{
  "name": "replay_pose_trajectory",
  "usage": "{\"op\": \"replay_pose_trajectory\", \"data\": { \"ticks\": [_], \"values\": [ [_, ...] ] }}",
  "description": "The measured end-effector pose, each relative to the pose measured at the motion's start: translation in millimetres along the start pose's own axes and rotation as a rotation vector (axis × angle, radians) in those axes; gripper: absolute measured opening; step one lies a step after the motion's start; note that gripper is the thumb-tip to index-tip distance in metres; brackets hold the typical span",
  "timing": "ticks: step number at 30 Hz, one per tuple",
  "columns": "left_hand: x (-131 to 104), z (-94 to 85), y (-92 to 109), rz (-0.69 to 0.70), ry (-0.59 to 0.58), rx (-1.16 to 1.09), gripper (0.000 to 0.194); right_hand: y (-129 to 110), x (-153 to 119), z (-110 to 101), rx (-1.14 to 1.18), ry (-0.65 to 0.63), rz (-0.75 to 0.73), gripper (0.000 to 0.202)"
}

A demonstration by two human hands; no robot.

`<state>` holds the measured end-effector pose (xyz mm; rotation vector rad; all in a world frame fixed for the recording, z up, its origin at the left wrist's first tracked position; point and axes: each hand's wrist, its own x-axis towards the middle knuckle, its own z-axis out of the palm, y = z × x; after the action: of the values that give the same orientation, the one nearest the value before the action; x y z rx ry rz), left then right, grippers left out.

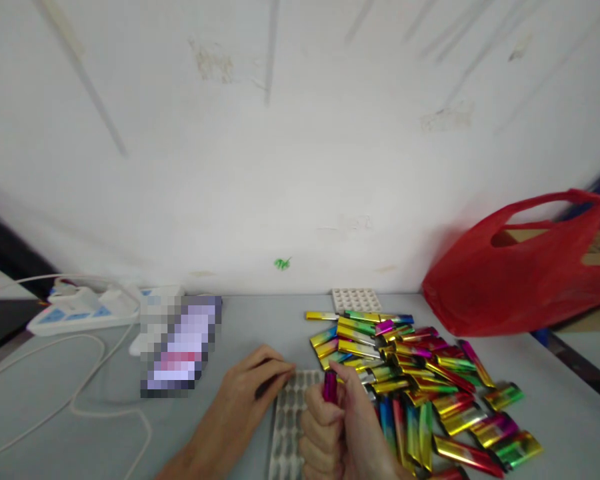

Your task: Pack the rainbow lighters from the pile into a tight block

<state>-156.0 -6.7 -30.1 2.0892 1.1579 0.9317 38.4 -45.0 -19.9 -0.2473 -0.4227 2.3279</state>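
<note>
My right hand [325, 427] is closed in a fist around a shiny purple lighter case [331, 387], whose upper end sticks out beside the thumb. It is held over the right side of a pale tray [286, 433] with rows of small pockets. My left hand [255, 383] rests at the tray's far left corner, thumb and fingers pressed together; something dark shows between them, too unclear to name. Just right of my right hand lies a loose pile of shiny lighter cases [420, 380] in gold, red, green, blue and purple.
A second pale pocketed tray [356, 299] lies by the wall behind the pile. A red plastic bag [520, 280] stands at the back right. On the left are a phone [185, 347], a white power strip [90, 310] and a loose white cable [107, 412].
</note>
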Motion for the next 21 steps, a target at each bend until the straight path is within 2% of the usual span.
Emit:
{"op": "replay_pose_trajectory", "data": {
  "ticks": [8,21],
  "values": [
    [1.8,0.0,1.8,0.021,-0.017,0.010,0.025,2.8,0.7,-0.1,-0.085,0.054,-0.007,0.062],
    [0.5,-0.8,7.4,-0.001,-0.045,0.030,0.025,-0.8,0.6,8.1,-0.027,0.016,-0.021,0.074]
  ]
}}
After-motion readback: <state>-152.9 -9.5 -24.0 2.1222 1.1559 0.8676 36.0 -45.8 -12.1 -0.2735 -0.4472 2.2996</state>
